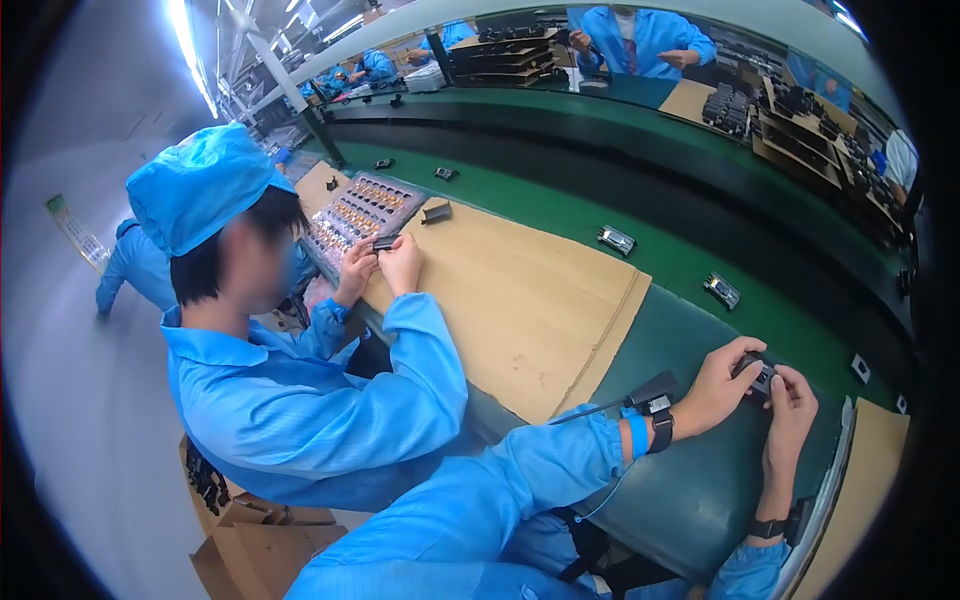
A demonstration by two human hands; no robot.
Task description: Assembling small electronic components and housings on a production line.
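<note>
A small black part (760, 376) is pinched between the left hand (722, 385) and right hand (788, 412) over the green worktop (690, 490); similar parts (721, 290) (at eleven o'clock) lie untouched.

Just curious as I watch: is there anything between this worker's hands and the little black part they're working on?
Nothing visible. The left hand and right hand both already grip the small black part directly, above the green bench.

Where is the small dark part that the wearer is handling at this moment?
In the head view, the small dark part sits at lower right, pinched between the left hand and right hand, above the green bench.
</note>
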